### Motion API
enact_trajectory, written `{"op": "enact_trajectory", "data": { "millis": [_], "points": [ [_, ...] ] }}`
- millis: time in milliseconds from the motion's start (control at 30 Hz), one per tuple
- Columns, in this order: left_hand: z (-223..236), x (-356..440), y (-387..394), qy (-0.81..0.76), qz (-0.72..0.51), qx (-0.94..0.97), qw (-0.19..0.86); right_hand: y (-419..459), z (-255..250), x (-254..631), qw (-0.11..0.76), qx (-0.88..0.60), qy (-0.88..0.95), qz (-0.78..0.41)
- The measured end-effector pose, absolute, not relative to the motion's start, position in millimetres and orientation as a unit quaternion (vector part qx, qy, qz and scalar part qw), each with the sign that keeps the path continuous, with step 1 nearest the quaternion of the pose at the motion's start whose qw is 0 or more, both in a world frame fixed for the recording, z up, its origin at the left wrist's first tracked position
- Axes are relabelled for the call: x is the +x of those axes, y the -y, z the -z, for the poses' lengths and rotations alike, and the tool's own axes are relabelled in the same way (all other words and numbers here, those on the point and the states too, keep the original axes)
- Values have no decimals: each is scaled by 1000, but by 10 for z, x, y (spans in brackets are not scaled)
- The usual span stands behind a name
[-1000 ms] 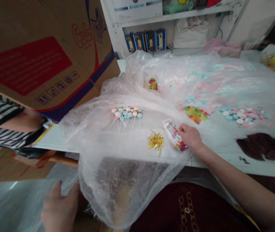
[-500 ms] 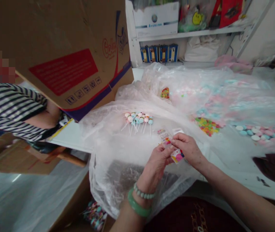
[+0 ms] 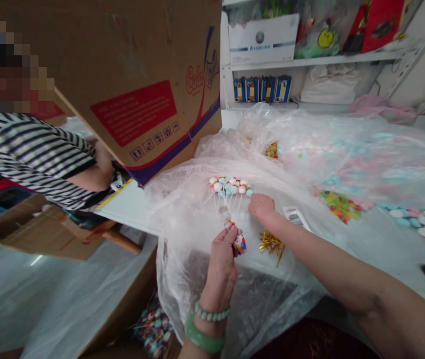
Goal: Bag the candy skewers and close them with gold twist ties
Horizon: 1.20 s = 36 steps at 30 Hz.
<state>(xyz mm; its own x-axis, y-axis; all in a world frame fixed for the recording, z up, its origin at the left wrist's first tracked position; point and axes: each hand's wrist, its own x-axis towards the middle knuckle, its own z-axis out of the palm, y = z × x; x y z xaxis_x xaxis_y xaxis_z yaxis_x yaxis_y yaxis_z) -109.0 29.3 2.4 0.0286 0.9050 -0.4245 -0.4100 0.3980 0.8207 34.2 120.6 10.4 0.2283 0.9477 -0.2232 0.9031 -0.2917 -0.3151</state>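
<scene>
My left hand [image 3: 223,259] is closed on a small clear packet with a colourful print [image 3: 235,234], held upright over the clear plastic sheet [image 3: 182,209]. My right hand [image 3: 262,207] reaches forward to a bunch of pastel lollipops on white sticks [image 3: 229,187]; its fingers are curled at the bunch's right end, and I cannot make out what they grip. A heap of gold twist ties [image 3: 271,243] lies just under my right forearm. A second small packet [image 3: 295,217] lies flat to the right of that hand.
A person in a striped shirt [image 3: 29,149] holds a large cardboard box [image 3: 122,75] tilted over the table's left end. Loose coloured sweets [image 3: 341,205] and pastel sweets [image 3: 418,224] lie on the plastic. White shelves [image 3: 310,60] stand behind. More lollipops [image 3: 154,331] lie below.
My hands have parted: the left keeps the packet and has dropped nearer to me, while the right has gone forward to the lollipops. The view has shifted, showing more of the box.
</scene>
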Motion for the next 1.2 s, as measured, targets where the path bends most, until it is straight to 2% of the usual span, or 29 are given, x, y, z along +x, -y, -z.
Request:
{"op": "enact_trajectory", "data": {
  "millis": [133,233,300,433,567,700,1200],
  "points": [
    [-27,-1120,-314,-515,-476,278,656,-1009,-69,750,97,-802,557,-195],
    [-74,-1091,-369,-475,-479,237,699,-662,-52,1108,136,-802,536,-224],
    [-111,-1050,-415,-455,-476,185,729,-373,-37,1276,208,-786,509,-284],
    [-162,-939,-487,-456,-474,79,749,202,-34,1378,432,-652,390,-485],
    [-241,-806,-494,-448,-483,-10,752,647,-85,1291,495,-601,345,-525],
    [-364,-683,-447,-443,-488,-21,752,930,-115,1181,521,-611,373,-464],
    [-454,-453,-360,-439,-500,-17,747,1117,-46,1191,485,-643,511,-301]
  ]
}}
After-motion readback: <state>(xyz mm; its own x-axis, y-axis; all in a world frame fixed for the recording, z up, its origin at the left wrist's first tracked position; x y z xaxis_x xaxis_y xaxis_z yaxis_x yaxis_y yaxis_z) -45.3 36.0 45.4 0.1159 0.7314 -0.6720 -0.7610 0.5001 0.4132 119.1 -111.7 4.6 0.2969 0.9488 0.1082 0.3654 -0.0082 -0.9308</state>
